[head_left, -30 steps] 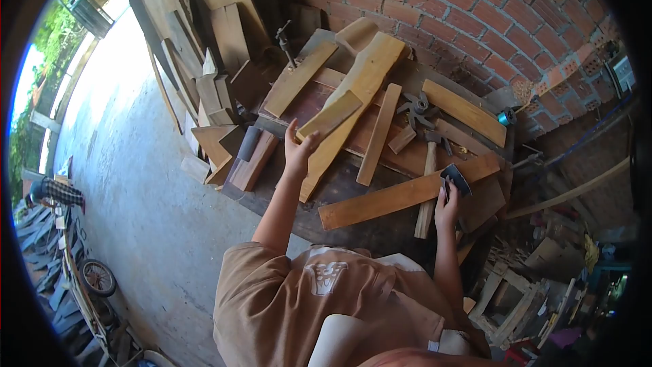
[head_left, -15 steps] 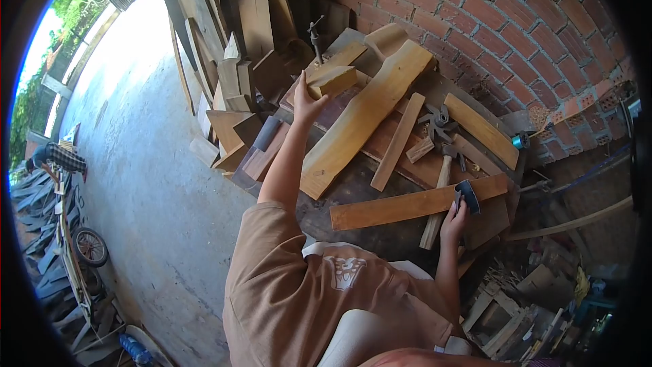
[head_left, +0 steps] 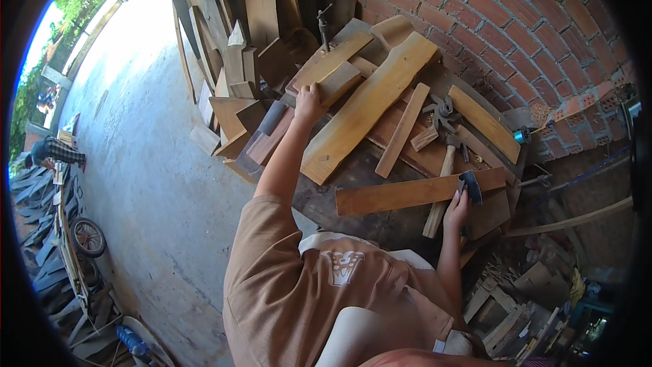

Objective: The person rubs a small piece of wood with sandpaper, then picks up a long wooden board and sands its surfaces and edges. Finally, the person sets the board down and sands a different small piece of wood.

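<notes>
My left hand [head_left: 310, 104] reaches across the bench, its fingers closed over the near end of a wooden block [head_left: 341, 83]. That block lies beside another light board [head_left: 329, 61] near an upright metal clamp [head_left: 324, 29]. My right hand [head_left: 458, 210] grips a dark, curved sheet of sandpaper [head_left: 471, 186] at the right part of a long reddish-brown board [head_left: 401, 194]. Under this board runs a hammer's wooden handle [head_left: 433, 219]. A wide yellowish plank [head_left: 373, 105] with a wavy edge rests between my two hands.
A narrow strip [head_left: 402, 129], a metal tool [head_left: 445, 114] and a teal spool [head_left: 521, 136] lie on the bench. Boards [head_left: 261, 13] lean behind it by a brick wall [head_left: 489, 13]. A person [head_left: 58, 151] bends at far left near a wheel [head_left: 88, 237]. Scrap wood [head_left: 499, 309] lies lower right.
My left hand has lowered the wooden block onto the bench pile, and its grip now comes from above. My right hand stays on the sandpaper. The view has shifted slightly.
</notes>
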Motion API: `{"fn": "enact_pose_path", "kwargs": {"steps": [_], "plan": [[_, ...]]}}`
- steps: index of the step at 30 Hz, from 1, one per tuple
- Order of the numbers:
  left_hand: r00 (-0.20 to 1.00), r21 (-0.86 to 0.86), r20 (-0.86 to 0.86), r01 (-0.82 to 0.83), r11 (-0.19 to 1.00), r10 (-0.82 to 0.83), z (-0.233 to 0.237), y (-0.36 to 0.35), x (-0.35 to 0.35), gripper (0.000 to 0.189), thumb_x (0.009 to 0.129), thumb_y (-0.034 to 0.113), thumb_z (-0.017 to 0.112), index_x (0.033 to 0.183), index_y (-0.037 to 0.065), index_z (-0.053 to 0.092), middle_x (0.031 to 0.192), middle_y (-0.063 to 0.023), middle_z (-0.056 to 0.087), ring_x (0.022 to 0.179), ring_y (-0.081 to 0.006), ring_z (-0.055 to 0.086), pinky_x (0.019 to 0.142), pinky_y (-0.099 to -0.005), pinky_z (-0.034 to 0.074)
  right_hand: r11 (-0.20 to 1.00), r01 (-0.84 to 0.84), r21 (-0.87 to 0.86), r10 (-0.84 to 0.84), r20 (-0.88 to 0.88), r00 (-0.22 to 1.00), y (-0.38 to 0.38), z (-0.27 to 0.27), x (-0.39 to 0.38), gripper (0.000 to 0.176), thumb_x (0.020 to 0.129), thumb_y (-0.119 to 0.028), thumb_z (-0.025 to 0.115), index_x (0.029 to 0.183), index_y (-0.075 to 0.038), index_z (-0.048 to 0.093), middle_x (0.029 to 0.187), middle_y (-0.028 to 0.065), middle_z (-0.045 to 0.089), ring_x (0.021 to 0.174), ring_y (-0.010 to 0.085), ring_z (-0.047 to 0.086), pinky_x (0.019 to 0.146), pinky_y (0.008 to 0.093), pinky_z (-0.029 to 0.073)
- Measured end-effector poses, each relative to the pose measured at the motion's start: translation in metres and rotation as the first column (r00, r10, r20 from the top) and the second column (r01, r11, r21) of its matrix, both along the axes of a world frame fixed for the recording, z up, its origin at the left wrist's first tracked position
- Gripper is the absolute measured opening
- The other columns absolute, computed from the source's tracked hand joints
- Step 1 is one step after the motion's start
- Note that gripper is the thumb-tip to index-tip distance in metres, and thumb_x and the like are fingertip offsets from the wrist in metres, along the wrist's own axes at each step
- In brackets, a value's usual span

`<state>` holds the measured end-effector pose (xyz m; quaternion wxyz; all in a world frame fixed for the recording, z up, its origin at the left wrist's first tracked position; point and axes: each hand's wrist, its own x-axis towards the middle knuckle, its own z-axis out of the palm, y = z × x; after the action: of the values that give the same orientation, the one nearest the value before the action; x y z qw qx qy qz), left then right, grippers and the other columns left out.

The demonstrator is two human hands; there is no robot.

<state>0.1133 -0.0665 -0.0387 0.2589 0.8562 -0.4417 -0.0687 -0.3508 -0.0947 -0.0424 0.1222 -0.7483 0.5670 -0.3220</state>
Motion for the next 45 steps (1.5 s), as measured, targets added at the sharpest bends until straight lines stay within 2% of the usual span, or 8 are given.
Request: {"fn": "enact_pose_path", "kwargs": {"steps": [7,11,19,26,33,37,39,45], "plan": [[0.973,0.012,0.197,-0.128,0.992,0.123,0.012,0.021,-0.036,0.065,0.063,0.027,0.07,0.117,0.005,0.041,0.115,-0.0238,0.041,0.115,-0.041,0.034,0.091,-0.0479,0.034,0.999,-0.047,0.013,0.047,-0.053,0.997,0.003,0.013,0.002,0.033,0.088,-0.014,0.04,0.118,-0.002,0.046,0.12,0.0131,0.048,0.107,0.0322,0.047,0.089,0.0376,0.035],[0.981,-0.125,0.136,0.154,0.98,-0.137,-0.003,0.061,-0.056,0.056,0.069,0.032,0.068,0.112,0.002,0.048,0.123,-0.0242,0.037,0.118,-0.0445,0.029,0.097,-0.046,0.029,0.994,-0.106,-0.009,0.104,-0.125,0.987,0.0,0.011,-0.001,0.031,0.089,-0.016,0.04,0.116,-0.002,0.047,0.12,0.0155,0.048,0.109,0.0308,0.047,0.087,0.0374,0.038],[0.817,-0.176,-0.36,0.415,0.893,-0.451,0.045,0.146,-0.09,0.043,0.075,0.025,0.063,0.108,0.0,0.052,0.109,-0.0187,0.053,0.103,-0.0307,0.05,0.089,-0.035,0.039,0.971,-0.237,-0.039,0.239,0.089,0.967,0.016,0.031,0.028,0.035,0.089,-0.011,0.04,0.122,0.0,0.042,0.118,0.0187,0.049,0.109,0.0307,0.047,0.088,0.0352,0.038],[0.514,-0.339,-0.722,0.321,0.884,-0.464,0.099,0.203,-0.058,0.043,0.08,0.02,0.061,0.116,0.001,0.046,0.109,-0.0111,0.056,0.103,-0.0177,0.053,0.089,-0.0318,0.04,0.902,-0.432,0.007,0.425,0.163,0.89,0.038,0.034,0.122,0.033,0.086,-0.004,0.044,0.117,0.002,0.046,0.116,0.0207,0.049,0.107,0.0321,0.049,0.086,0.0338,0.039],[0.434,-0.478,-0.773,0.082,0.874,-0.463,0.126,0.256,0.035,0.041,0.082,0.02,0.057,0.118,0.003,0.046,0.107,-0.0124,0.057,0.1,-0.0219,0.055,0.084,-0.0313,0.043,0.721,-0.68,0.132,0.682,0.038,0.73,0.063,0.017,0.179,0.034,0.083,-0.007,0.048,0.116,-0.002,0.048,0.123,0.0184,0.044,0.114,0.0329,0.042,0.09,0.0363,0.038],[0.467,-0.432,-0.827,-0.171,0.885,-0.313,0.089,0.261,0.111,0.033,0.085,0.019,0.051,0.114,0.002,0.049,0.1,-0.0113,0.06,0.094,-0.0185,0.057,0.08,-0.03,0.043,0.726,-0.655,0.209,0.685,-0.137,0.716,0.075,0.007,0.19,0.035,0.082,-0.01,0.05,0.116,-0.005,0.05,0.124,0.0154,0.044,0.115,0.0302,0.042,0.091,0.0403,0.035],[0.504,-0.297,-0.863,-0.459,0.837,-0.03,0.053,0.253,0.154,0.04,0.084,0.029,0.052,0.114,0.002,0.049,0.1,-0.0095,0.06,0.092,-0.0182,0.058,0.076,-0.0291,0.044,0.782,-0.547,0.3,0.624,-0.366,0.691,0.084,0.005,0.195,0.035,0.081,-0.014,0.05,0.115,-0.007,0.051,0.125,0.0123,0.044,0.117,0.0261,0.04,0.093,0.0441,0.03],[0.716,-0.067,-0.607,-0.479,0.876,0.345,-0.102,0.203,0.264,0.04,0.077,0.03,0.061,0.101,-0.003,0.057,0.1,-0.0178,0.059,0.097,-0.0256,0.056,0.084,-0.0308,0.042,0.822,-0.464,0.331,0.57,-0.487,0.661,0.092,-0.006,0.199,0.035,0.081,-0.016,0.049,0.116,-0.01,0.051,0.124,0.0066,0.047,0.118,0.0229,0.039,0.098,0.0462,0.022]]}}
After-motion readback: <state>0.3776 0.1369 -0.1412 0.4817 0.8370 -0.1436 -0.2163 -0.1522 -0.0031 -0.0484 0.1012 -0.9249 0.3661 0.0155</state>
